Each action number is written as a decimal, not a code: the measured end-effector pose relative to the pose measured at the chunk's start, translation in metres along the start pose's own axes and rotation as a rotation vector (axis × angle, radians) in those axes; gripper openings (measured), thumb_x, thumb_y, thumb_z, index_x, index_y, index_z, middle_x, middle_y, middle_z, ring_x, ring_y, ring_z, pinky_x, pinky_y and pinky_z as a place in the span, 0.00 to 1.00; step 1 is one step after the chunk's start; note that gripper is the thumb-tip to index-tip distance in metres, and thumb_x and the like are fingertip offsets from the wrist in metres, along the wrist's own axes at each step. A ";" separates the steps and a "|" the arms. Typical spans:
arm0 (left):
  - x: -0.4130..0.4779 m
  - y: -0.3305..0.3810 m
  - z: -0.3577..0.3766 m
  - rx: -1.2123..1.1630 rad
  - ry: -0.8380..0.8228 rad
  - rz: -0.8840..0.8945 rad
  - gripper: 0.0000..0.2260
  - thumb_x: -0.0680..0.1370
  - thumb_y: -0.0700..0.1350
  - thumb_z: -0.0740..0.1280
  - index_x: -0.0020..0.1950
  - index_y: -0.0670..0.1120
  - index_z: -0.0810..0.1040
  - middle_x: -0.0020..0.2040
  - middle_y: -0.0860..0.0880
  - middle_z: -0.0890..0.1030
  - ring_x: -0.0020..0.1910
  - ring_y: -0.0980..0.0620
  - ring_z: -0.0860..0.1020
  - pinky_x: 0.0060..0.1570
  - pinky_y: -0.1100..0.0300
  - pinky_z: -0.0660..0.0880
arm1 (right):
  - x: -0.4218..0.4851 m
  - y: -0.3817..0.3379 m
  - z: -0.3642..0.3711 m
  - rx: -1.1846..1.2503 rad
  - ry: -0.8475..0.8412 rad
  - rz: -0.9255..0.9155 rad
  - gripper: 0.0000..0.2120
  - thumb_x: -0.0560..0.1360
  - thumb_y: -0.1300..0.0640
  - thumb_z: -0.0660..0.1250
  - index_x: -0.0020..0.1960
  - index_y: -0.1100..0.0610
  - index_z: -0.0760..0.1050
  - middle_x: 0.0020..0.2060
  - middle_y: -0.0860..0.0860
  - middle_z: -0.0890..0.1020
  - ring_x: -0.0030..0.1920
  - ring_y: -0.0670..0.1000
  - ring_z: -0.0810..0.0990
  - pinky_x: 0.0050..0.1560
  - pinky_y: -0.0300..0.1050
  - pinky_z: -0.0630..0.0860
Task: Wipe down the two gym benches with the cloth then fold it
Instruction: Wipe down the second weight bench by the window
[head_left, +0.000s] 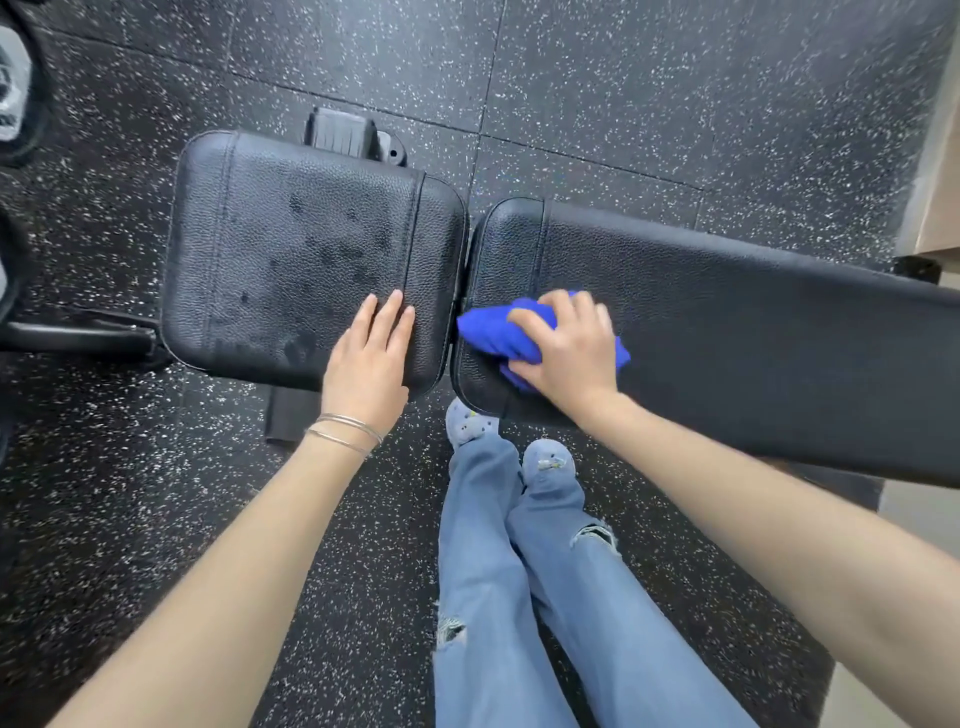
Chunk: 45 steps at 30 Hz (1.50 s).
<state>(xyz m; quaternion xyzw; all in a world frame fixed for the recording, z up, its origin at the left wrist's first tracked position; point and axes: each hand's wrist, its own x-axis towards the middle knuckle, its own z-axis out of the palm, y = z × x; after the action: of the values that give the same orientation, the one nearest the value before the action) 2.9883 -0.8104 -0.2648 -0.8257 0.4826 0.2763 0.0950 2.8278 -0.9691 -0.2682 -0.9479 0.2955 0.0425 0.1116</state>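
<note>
Two black padded bench pads lie end to end below me. The shorter seat pad (291, 249) on the left shows damp streaks and dark spots. The long back pad (727, 322) stretches to the right. My left hand (369, 358) rests flat with straight fingers on the near right corner of the seat pad. My right hand (566, 348) grips a bunched blue cloth (493, 327) and presses it on the left end of the long pad, close to the gap between the pads.
Speckled black rubber floor (623, 93) surrounds the bench. A black frame foot (343, 135) sticks out behind the seat pad, and a metal leg (78, 335) runs left. My legs in blue jeans (519, 571) stand close to the bench. A pale wall edge (935, 182) is at far right.
</note>
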 end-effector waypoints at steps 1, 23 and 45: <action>0.000 0.002 0.000 0.002 0.002 -0.014 0.40 0.73 0.44 0.70 0.77 0.45 0.49 0.78 0.48 0.47 0.77 0.46 0.48 0.73 0.52 0.58 | -0.023 -0.002 0.004 -0.015 -0.016 -0.103 0.22 0.54 0.45 0.78 0.46 0.52 0.81 0.43 0.57 0.81 0.38 0.58 0.77 0.38 0.48 0.72; -0.014 0.077 0.011 -0.097 -0.004 -0.137 0.29 0.76 0.40 0.62 0.75 0.42 0.56 0.77 0.43 0.53 0.76 0.42 0.52 0.74 0.49 0.55 | -0.045 0.032 -0.002 -0.078 -0.117 -0.151 0.23 0.59 0.45 0.76 0.52 0.49 0.79 0.51 0.57 0.80 0.45 0.60 0.77 0.44 0.50 0.73; -0.019 0.101 0.027 -0.083 -0.029 -0.077 0.34 0.74 0.38 0.63 0.76 0.39 0.51 0.78 0.42 0.52 0.74 0.42 0.58 0.70 0.50 0.61 | -0.043 0.123 -0.015 0.252 0.114 1.062 0.21 0.72 0.45 0.64 0.63 0.50 0.68 0.58 0.60 0.72 0.55 0.62 0.72 0.51 0.52 0.71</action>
<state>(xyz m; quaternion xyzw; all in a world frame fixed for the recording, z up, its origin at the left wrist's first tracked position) 2.8857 -0.8370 -0.2659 -0.8428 0.4370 0.3042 0.0782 2.7231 -1.0475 -0.2700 -0.6485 0.7417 0.0057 0.1714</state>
